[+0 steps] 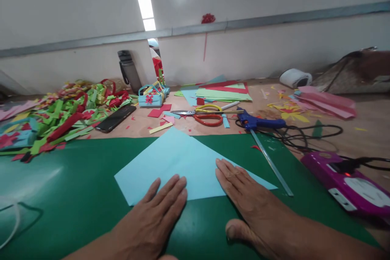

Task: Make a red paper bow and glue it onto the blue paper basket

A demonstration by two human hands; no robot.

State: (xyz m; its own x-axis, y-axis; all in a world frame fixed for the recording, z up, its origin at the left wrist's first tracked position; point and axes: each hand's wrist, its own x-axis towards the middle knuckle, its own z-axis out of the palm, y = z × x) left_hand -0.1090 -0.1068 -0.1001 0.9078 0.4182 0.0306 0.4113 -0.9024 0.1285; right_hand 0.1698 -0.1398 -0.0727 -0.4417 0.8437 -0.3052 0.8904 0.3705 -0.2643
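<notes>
White partition walls close off the far side of a brown worktable, and a dark green cutting mat covers its near half.

Head view: a light blue paper sheet lies flat on the mat at centre, turned like a diamond with one corner pointing to twelve o'clock, a faint crease running down from that corner. The left hand lies palm down at six o'clock, fingers straight and close together, tips on the sheet's near edge. The right hand lies flat at five o'clock, fingers slightly spread on the paper, thumb out on the mat. Neither grips anything. Scissors and a blue glue gun lie at one o'clock; paper scraps heap at ten o'clock.
</notes>
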